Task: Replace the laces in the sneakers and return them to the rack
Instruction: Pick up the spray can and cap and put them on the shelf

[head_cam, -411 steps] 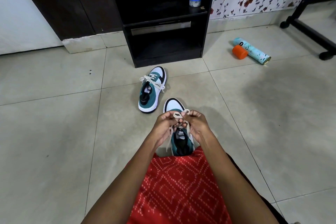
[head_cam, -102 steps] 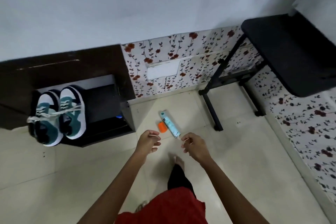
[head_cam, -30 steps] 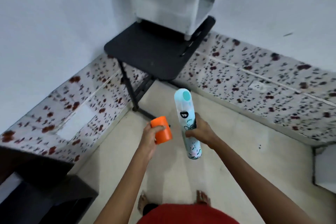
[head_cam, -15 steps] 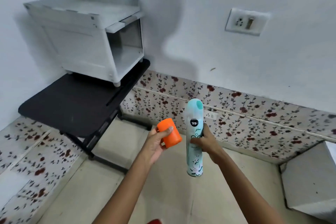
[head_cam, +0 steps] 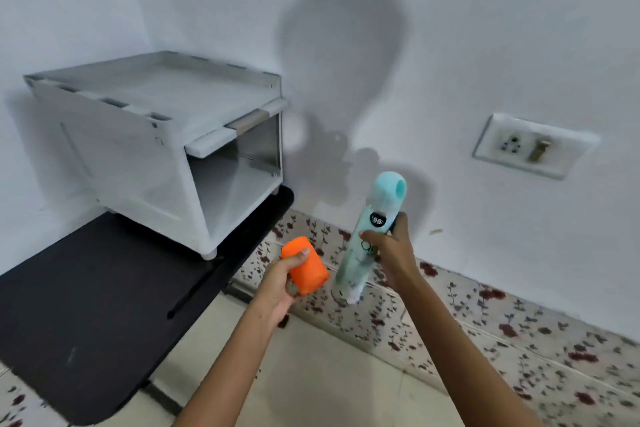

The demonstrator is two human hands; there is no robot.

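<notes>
Though floral-tiled below, plain white wall [head_cam: 502,28].

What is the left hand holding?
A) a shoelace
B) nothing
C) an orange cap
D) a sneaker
C: the left hand is curled round the orange cap, while the right hand holds the spray can upright beside it.
</notes>
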